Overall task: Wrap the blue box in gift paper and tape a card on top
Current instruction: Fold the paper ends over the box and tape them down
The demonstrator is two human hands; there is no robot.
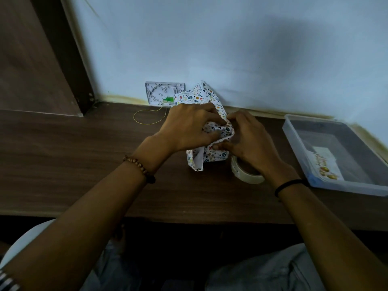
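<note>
White gift paper (pixel 206 97) with small coloured prints is folded around a box in the middle of the wooden desk (pixel 84 156); the blue box itself is hidden under the paper. My left hand (pixel 189 127) grips the paper from the left, fingers curled onto the top fold. My right hand (pixel 247 139) pinches the paper's right side between thumb and fingers. A roll of clear tape (pixel 241 171) lies on the desk just under my right wrist. A white card (pixel 325 162) with gold ornaments lies in the plastic tray (pixel 298 143) at the right.
A white socket plate (pixel 159 91) with a green mark is fixed to the wall behind the parcel, and a thin yellow wire (pixel 147 116) loops on the desk below it. A dark wooden panel (pixel 31 59) stands at the left. The desk's front edge is near my lap.
</note>
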